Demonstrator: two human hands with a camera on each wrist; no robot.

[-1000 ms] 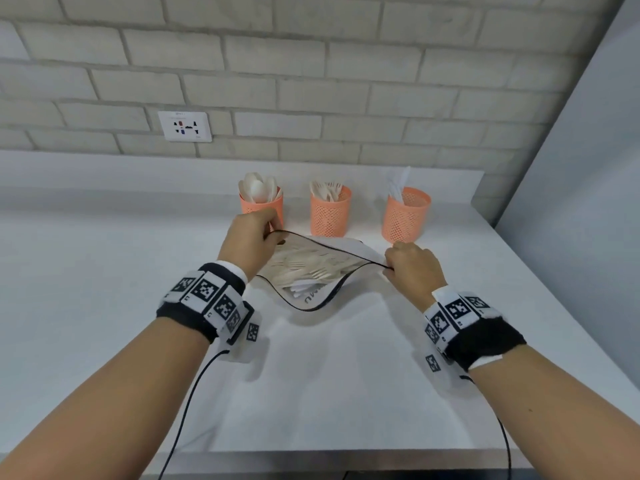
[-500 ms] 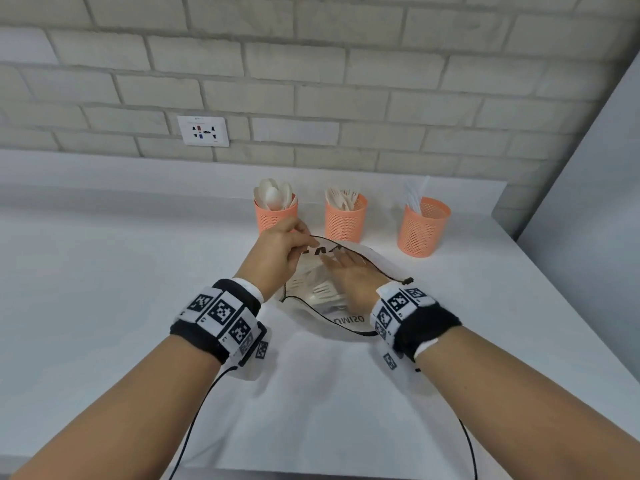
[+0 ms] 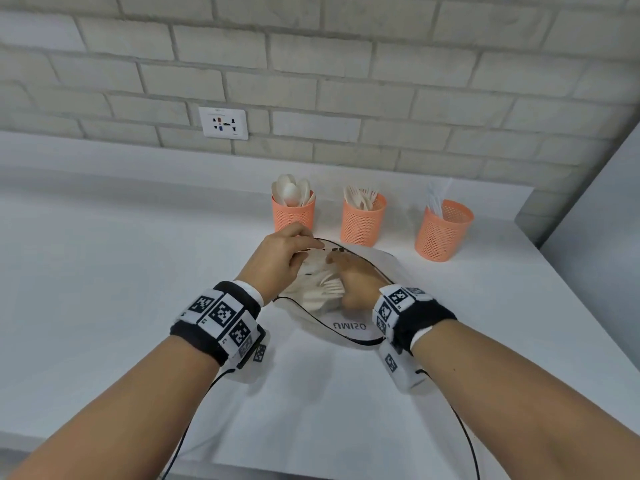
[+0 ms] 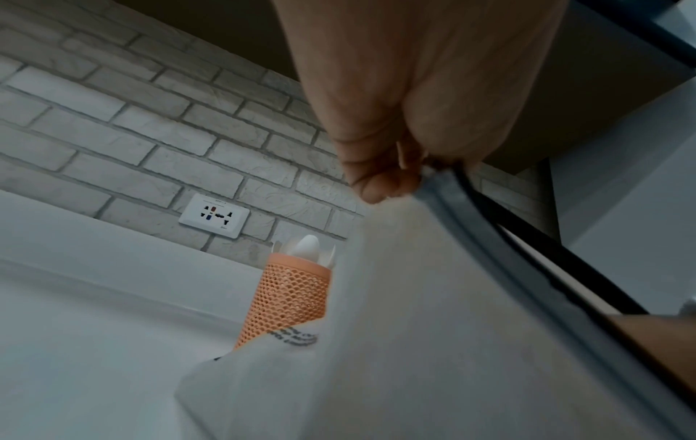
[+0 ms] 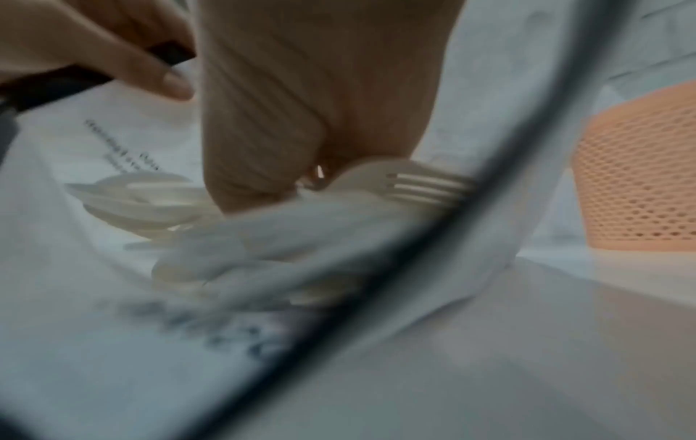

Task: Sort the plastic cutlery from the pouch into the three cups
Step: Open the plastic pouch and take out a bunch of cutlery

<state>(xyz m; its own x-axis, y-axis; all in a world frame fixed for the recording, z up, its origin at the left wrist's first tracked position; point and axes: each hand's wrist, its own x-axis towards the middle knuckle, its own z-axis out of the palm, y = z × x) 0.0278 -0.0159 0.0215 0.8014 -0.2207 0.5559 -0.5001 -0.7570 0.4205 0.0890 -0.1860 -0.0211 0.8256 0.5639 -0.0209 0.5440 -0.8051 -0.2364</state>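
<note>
A clear pouch [image 3: 346,325] with a black zip rim lies open on the white counter before three orange mesh cups. The left cup [image 3: 293,216] holds spoons, the middle cup [image 3: 363,223] forks, the right cup [image 3: 442,233] knives. My left hand [image 3: 294,251] pinches the pouch's far rim [image 4: 452,184] and holds it up. My right hand [image 3: 349,278] is inside the pouch among the white cutlery [image 3: 322,296]. In the right wrist view its fingers curl down and pinch a white fork [image 5: 421,184].
A wall socket [image 3: 223,123] sits on the brick wall behind the counter. A grey panel [image 3: 606,220] bounds the counter on the right. The counter's front edge [image 3: 311,474] runs just below my forearms, with wrist cables hanging there.
My right hand let go of the pouch's right rim, went into the pouch and now pinches a fork. The left hand kept holding the far rim.
</note>
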